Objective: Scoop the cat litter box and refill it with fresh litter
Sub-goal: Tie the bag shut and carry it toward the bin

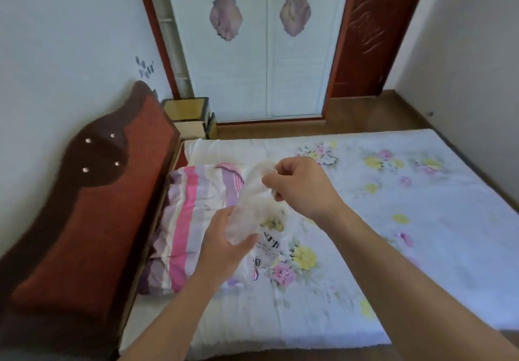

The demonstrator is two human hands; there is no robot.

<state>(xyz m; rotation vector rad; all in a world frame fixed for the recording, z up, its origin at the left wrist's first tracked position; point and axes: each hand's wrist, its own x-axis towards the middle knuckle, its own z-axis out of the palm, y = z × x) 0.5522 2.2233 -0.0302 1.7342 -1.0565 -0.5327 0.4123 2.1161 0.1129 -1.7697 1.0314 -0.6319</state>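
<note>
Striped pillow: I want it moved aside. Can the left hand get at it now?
Probably yes: the striped pillow lies right by the left hand with nothing between, but that hand grips the plastic bag and would have to release it first.

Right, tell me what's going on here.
A person at a bed is handling what looks like a thin, see-through plastic bag. The left grip holds its lower part. The right grip pinches the upper edge, as if opening it. No litter box or scoop is in view.
</note>
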